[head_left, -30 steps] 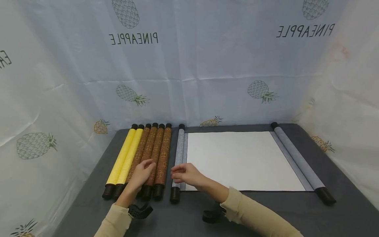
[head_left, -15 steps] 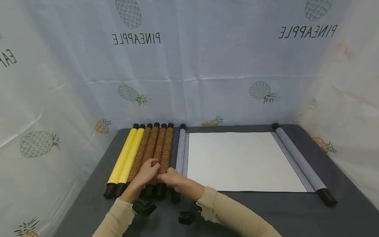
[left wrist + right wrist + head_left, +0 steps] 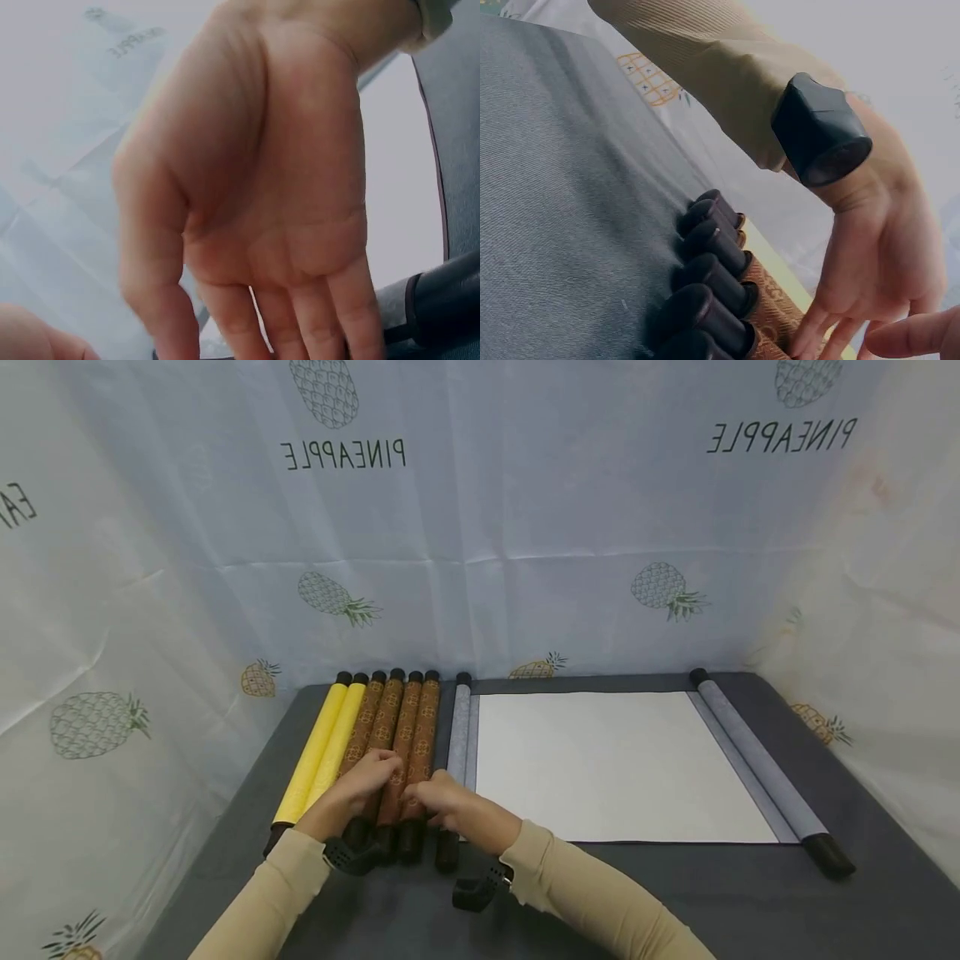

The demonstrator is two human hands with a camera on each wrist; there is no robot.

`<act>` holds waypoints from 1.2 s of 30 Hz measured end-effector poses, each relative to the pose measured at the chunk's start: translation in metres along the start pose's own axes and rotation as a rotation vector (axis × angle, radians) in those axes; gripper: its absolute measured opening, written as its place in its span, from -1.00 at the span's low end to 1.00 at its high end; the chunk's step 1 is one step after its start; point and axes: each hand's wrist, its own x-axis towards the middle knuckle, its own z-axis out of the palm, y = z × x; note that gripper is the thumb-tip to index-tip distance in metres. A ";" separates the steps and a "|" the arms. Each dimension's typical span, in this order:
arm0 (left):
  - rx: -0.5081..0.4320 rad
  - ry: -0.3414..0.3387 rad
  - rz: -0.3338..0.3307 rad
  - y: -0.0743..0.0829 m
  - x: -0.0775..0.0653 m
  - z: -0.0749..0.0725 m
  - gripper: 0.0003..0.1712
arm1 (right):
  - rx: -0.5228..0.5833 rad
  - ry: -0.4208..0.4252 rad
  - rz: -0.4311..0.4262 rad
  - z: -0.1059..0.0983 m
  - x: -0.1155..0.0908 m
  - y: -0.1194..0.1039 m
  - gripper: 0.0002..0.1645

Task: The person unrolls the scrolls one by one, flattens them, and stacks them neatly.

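from my head, one camera looks forward and down, farthest from things, taking in most of the worktop (image 3: 750, 902) and the curtain (image 3: 480, 510). the left-wrist camera (image 3: 352, 858) faces right, tilted, very close to my right fingers (image 3: 319, 330), with the white sheet (image 3: 397, 172) behind them; the head view shares that sheet. the right-wrist camera (image 3: 476, 892) looks left, also tilted, past the rolls (image 3: 774, 300) toward my left fingers (image 3: 810, 330); the head view shares those rolls.
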 end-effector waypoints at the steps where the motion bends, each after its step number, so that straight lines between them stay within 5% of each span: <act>1: -0.021 -0.009 0.009 0.000 0.000 -0.001 -0.68 | 0.002 0.005 -0.005 -0.001 0.000 -0.001 -0.23; 5: -0.085 -0.067 0.018 -0.001 -0.001 -0.005 -0.59 | -0.022 0.023 -0.040 -0.003 -0.002 -0.003 -0.30; 11: -0.099 -0.053 -0.059 -0.008 -0.006 -0.007 -0.77 | -0.119 0.031 -0.095 -0.009 -0.004 -0.010 -0.52; 15: -0.107 -0.068 -0.091 -0.011 -0.011 -0.010 -0.51 | -0.175 0.018 -0.099 -0.016 -0.002 -0.015 -0.53; 23: -0.097 -0.093 -0.038 -0.017 -0.009 -0.004 -0.46 | -0.297 -0.006 -0.094 -0.030 0.004 -0.009 -0.64; 29: -0.121 -0.062 -0.029 -0.014 -0.003 0.005 -0.56 | -0.257 -0.022 -0.114 -0.038 0.005 -0.001 -0.54; 33: -0.170 -0.047 -0.046 -0.009 -0.002 0.011 -0.29 | -0.191 -0.002 -0.107 -0.043 0.003 0.003 -0.50; 36: -0.180 -0.028 -0.034 -0.004 -0.006 0.018 -0.08 | -0.156 0.013 -0.125 -0.047 -0.001 0.006 -0.68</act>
